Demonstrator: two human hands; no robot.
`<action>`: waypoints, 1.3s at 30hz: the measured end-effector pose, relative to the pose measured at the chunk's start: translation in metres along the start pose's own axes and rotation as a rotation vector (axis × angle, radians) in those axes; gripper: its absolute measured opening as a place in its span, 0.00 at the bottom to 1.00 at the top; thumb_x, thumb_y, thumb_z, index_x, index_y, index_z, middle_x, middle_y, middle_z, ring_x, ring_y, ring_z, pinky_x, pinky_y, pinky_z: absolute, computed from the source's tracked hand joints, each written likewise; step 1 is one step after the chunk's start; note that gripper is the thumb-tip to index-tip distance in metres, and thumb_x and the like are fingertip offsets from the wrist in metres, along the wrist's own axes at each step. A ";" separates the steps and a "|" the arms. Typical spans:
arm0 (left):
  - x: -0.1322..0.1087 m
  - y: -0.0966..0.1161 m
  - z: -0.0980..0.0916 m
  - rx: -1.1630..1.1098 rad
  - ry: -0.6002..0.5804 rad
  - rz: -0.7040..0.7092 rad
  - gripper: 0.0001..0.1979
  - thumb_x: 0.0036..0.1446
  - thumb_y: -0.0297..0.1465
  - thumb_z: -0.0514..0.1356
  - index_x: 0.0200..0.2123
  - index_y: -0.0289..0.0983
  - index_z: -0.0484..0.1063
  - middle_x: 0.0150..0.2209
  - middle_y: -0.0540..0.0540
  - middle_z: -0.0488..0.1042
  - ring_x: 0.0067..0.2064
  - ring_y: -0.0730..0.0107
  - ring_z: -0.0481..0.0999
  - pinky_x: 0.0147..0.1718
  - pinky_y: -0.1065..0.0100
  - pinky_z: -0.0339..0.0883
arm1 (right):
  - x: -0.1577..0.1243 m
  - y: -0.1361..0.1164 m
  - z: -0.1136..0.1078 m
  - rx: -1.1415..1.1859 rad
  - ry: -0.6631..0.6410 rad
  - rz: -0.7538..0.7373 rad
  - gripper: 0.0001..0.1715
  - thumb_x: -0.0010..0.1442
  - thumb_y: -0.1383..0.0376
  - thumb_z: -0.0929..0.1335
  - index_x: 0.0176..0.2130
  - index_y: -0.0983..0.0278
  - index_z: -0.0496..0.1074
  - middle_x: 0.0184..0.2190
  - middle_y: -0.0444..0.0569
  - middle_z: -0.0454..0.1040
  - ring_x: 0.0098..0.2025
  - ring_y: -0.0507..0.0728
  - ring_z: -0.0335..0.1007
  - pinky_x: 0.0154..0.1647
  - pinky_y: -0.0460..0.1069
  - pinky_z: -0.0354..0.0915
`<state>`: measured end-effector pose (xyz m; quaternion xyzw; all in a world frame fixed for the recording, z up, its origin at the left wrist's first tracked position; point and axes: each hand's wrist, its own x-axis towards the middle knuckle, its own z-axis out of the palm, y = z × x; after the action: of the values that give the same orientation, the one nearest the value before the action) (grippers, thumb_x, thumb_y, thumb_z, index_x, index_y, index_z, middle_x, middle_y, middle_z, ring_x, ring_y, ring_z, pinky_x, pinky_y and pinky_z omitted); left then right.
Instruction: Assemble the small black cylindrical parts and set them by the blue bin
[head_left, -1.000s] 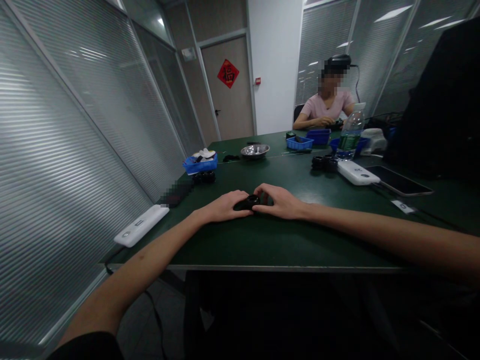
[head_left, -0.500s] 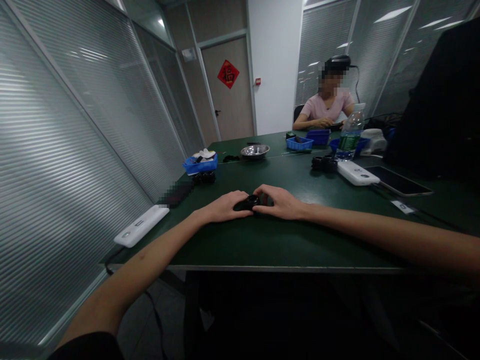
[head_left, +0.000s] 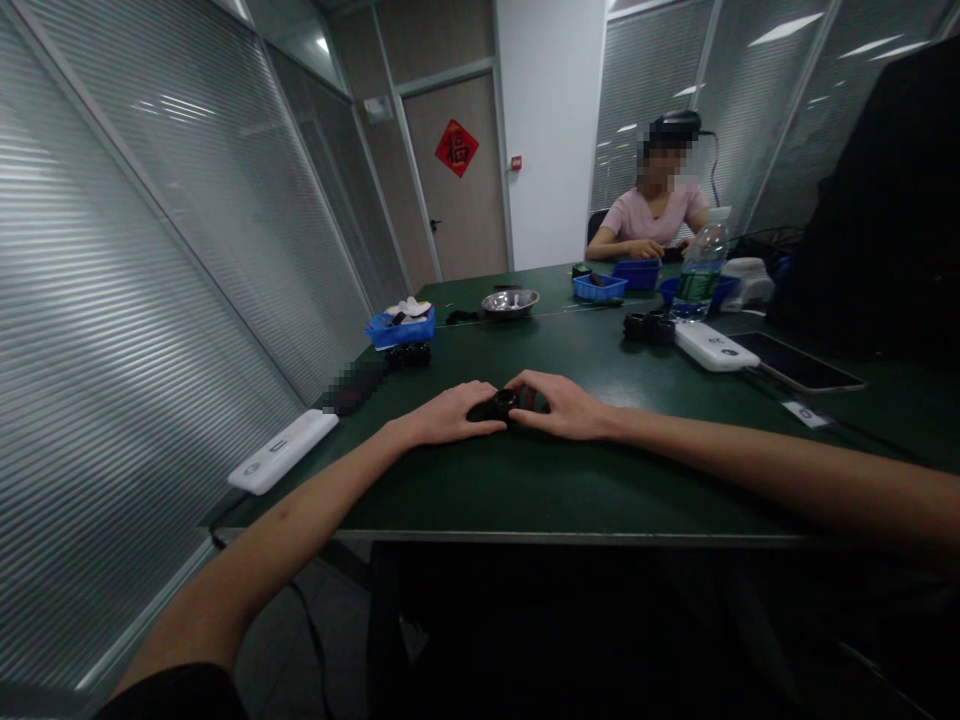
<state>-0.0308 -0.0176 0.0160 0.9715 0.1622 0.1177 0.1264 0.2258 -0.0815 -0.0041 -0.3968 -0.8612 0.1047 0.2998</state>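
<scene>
Both my hands rest on the dark green table (head_left: 525, 480), meeting around a small black round part (head_left: 501, 404). My left hand (head_left: 448, 414) curls its fingers and thumb round the part's left side. From the right, my right hand (head_left: 564, 406) pinches the same part with bent fingers. Most of the part is hidden between the fingers, so I cannot make out its shape in detail.
A white power bank (head_left: 283, 450) lies at the table's left edge, another white power bank (head_left: 715, 346) and a phone (head_left: 796, 362) at the right. Blue trays (head_left: 400, 328), a metal bowl (head_left: 509, 301), black parts (head_left: 649, 326) and a water bottle (head_left: 700, 268) stand farther back. A person in pink (head_left: 651, 212) sits at the far end.
The black part between my fingers has shifted slightly; my hands stay in place. The far person's hands have moved a little.
</scene>
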 end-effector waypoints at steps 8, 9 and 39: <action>0.000 -0.001 0.001 0.009 -0.001 -0.001 0.22 0.68 0.48 0.59 0.54 0.38 0.70 0.52 0.40 0.74 0.52 0.57 0.73 0.53 0.57 0.68 | 0.000 0.001 0.000 -0.029 0.009 0.008 0.27 0.66 0.47 0.71 0.53 0.63 0.71 0.46 0.53 0.77 0.41 0.59 0.74 0.41 0.53 0.69; 0.001 -0.001 0.001 0.009 -0.002 0.000 0.21 0.68 0.48 0.59 0.54 0.38 0.70 0.51 0.40 0.74 0.52 0.57 0.73 0.53 0.57 0.68 | 0.000 0.001 0.000 -0.027 0.008 0.012 0.26 0.66 0.47 0.71 0.52 0.64 0.71 0.45 0.53 0.77 0.40 0.59 0.73 0.40 0.53 0.69; 0.000 0.000 0.000 -0.009 0.005 -0.007 0.23 0.67 0.48 0.60 0.55 0.38 0.70 0.52 0.40 0.74 0.52 0.57 0.74 0.52 0.57 0.68 | 0.000 0.000 -0.002 0.009 -0.003 -0.018 0.23 0.67 0.51 0.71 0.53 0.63 0.71 0.46 0.53 0.76 0.40 0.58 0.74 0.42 0.54 0.70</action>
<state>-0.0309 -0.0177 0.0158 0.9700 0.1653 0.1206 0.1310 0.2272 -0.0820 -0.0021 -0.3876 -0.8647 0.1065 0.3013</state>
